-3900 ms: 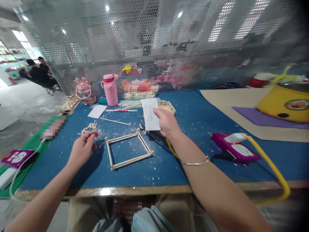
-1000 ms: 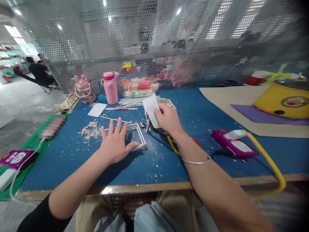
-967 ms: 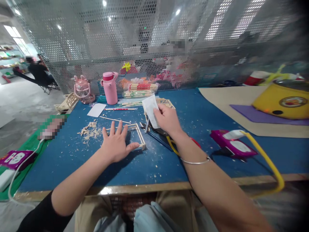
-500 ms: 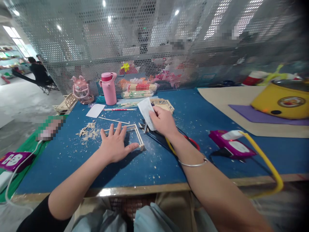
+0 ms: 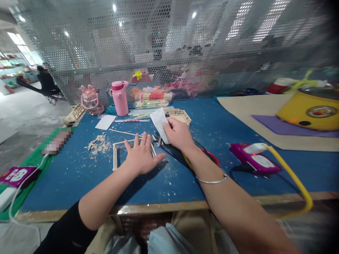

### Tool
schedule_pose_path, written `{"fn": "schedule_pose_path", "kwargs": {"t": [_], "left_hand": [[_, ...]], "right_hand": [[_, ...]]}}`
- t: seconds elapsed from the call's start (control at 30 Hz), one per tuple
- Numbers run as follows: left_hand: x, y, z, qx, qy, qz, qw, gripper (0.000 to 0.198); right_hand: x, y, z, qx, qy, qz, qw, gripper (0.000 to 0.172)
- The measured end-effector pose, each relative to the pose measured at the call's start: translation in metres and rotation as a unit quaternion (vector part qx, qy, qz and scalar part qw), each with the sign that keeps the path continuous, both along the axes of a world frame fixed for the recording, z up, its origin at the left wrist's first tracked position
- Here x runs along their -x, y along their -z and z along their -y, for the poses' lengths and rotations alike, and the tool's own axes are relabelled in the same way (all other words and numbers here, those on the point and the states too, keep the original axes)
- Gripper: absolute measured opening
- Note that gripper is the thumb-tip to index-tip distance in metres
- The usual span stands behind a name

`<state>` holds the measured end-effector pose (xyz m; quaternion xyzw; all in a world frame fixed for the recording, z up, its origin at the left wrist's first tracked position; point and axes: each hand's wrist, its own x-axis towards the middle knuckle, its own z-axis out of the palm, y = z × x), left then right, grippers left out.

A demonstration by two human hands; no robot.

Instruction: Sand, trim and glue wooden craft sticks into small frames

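My left hand (image 5: 141, 155) is spread with its palm down over the right part of a small wooden stick frame (image 5: 115, 157). Whether it touches the frame I cannot tell; the hand hides much of the frame's right side. In my right hand (image 5: 180, 134) is a white sheet of paper (image 5: 159, 123), pinched between thumb and fingers and tilted upright. Below that hand lie dark-handled tools (image 5: 172, 151), partly covered by it. A thin stick (image 5: 123, 132) rests behind the frame, with wood shavings (image 5: 99, 145) to its left.
At the back stand a pink thermos (image 5: 120, 100), a pink water bottle (image 5: 90, 100) and bagged sticks (image 5: 153, 100). A white card (image 5: 105, 122) lies before them. To the right are a purple device (image 5: 254, 160) with a yellow cable (image 5: 288, 173) and a yellow bag (image 5: 307, 109).
My left hand has moved to the right across the frame, baring the frame's left side. My right hand still holds the paper in nearly the same place.
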<state>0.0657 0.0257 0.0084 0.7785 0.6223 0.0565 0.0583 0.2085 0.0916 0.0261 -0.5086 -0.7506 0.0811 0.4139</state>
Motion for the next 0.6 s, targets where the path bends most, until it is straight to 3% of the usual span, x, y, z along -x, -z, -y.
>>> {"fn": "schedule_pose_path", "kwargs": {"t": [0.1, 0.2, 0.3, 0.47, 0.53, 0.6], "left_hand": [[0.013, -0.010, 0.007, -0.011, 0.005, 0.020, 1.000, 0.090], [0.041, -0.016, 0.015, -0.074, -0.008, 0.014, 0.997, 0.084], [0.065, -0.010, 0.016, -0.057, -0.055, 0.010, 0.997, 0.080], [0.079, 0.006, 0.009, -0.030, -0.077, 0.071, 0.994, 0.074], [0.089, 0.004, 0.011, -0.054, -0.074, 0.122, 0.988, 0.066], [0.103, -0.001, 0.020, -0.114, -0.029, 0.152, 0.981, 0.058]], "right_hand": [[0.000, 0.000, -0.001, 0.003, 0.002, 0.011, 1.000, 0.023], [-0.001, 0.000, -0.002, 0.005, 0.008, 0.013, 1.000, 0.023], [0.001, 0.000, -0.002, 0.005, 0.008, 0.015, 1.000, 0.022], [0.005, 0.002, 0.001, 0.013, -0.003, 0.022, 1.000, 0.022], [0.006, 0.003, 0.000, 0.017, -0.004, 0.020, 1.000, 0.022], [0.005, 0.004, -0.001, 0.024, -0.002, 0.018, 1.000, 0.021]]}}
